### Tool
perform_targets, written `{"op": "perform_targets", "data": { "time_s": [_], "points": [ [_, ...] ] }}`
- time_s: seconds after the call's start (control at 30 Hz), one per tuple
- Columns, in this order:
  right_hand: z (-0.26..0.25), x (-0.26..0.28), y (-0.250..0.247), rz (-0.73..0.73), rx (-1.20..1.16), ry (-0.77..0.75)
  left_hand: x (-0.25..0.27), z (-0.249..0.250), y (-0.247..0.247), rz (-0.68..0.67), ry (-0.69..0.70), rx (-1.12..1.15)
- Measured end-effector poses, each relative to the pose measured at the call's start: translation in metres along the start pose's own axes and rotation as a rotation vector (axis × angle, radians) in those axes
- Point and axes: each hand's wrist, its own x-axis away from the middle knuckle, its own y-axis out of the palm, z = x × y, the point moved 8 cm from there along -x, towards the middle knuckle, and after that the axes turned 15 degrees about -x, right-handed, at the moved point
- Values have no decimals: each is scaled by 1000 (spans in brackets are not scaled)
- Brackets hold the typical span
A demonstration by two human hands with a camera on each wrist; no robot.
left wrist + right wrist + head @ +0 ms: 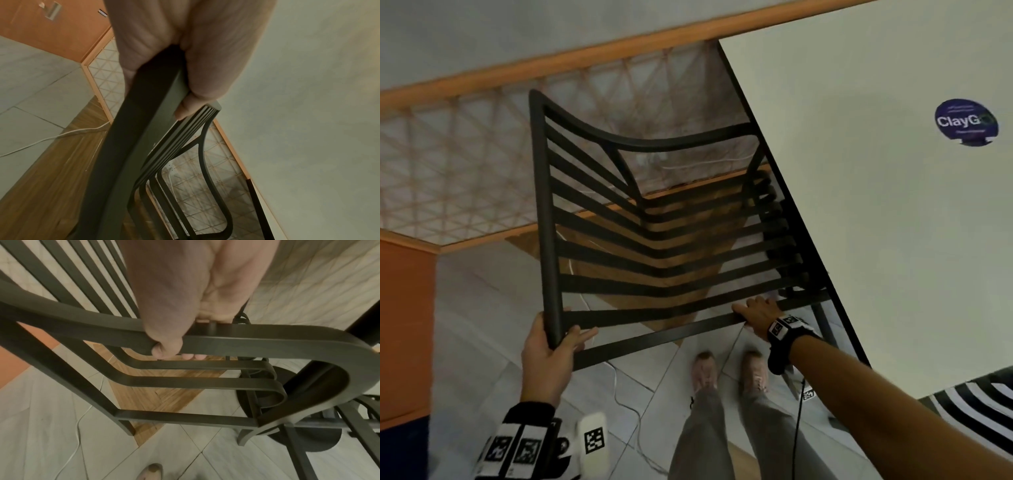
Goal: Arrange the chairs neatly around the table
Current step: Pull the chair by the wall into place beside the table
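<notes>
A black slatted metal chair (pixel 654 246) stands to the left of the white table (pixel 876 205), its seat edge partly under the table's rim. My left hand (pixel 551 346) grips the top corner of the chair's back, fingers and thumb wrapped round the rail (pixel 148 100). My right hand (pixel 756 315) grips a slat at the chair's right side close to the table edge; in the right wrist view the fingers (pixel 164 352) curl under a curved bar of the chair (pixel 267 344). The chair's legs are mostly hidden.
A lattice-patterned wall base with an orange wooden trim (pixel 585 58) runs behind the chair. White cables (pixel 619 401) lie on the tiled floor near my feet (pixel 729 373). A second striped chair (pixel 976 411) shows at the lower right. The table's round dark base (pixel 308 439) stands under it.
</notes>
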Motion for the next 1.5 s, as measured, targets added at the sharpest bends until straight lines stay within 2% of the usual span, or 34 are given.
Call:
{"op": "perform_targets", "data": {
  "time_s": [0.3, 0.57, 0.9, 1.33, 1.5],
  "points": [
    [18, -6, -11, 24, 39, 2, 1, 19, 11, 16, 36, 11],
    [14, -1, -16, 74, 44, 19, 1, 22, 11, 4, -14, -21],
    [20, 7, 0, 66, 27, 19, 14, 14, 11, 45, -9, -48],
    [-2, 17, -19, 146, 24, 67, 2, 19, 11, 34, -2, -67],
    [-19, 34, -27, 158, -61, 58, 4, 22, 11, 60, 7, -47]
  ]
}}
